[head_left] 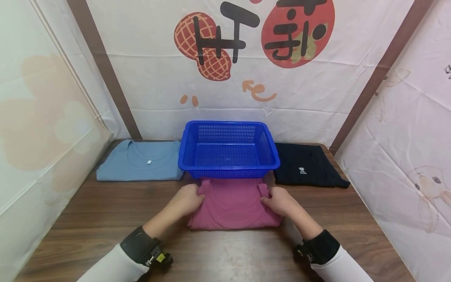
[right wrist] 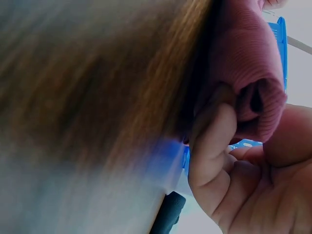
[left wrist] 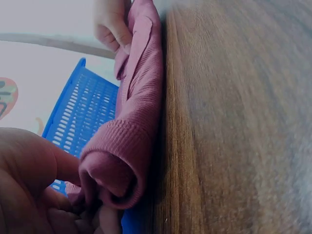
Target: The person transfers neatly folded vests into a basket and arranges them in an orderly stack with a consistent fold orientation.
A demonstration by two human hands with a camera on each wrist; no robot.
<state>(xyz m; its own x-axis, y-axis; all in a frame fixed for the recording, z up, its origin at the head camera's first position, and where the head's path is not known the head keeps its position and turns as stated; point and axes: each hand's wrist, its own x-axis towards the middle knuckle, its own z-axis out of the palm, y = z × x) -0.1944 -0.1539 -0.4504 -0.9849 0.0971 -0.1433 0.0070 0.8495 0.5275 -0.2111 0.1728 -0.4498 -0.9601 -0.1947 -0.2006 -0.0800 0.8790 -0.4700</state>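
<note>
A folded pink ribbed garment (head_left: 234, 207) lies on the table just in front of a blue plastic basket (head_left: 227, 166). My left hand (head_left: 188, 199) grips its left side, and my right hand (head_left: 278, 200) grips its right side. Seen from the left wrist, the thumb and fingers of that hand (left wrist: 39, 180) pinch the rolled edge of the garment (left wrist: 139, 97). From the right wrist, fingers curl under the rolled end of the cloth (right wrist: 251, 63) with the thumb on its other side. Inside the basket only its perforated floor and walls show.
To the left of the basket lies a folded grey-blue shirt (head_left: 151, 164) with a small white label. A folded black garment (head_left: 310, 164) with a small white print lies to its right. Printed white fabric walls (head_left: 151, 86) enclose the wooden table (head_left: 88, 211) at the back and sides.
</note>
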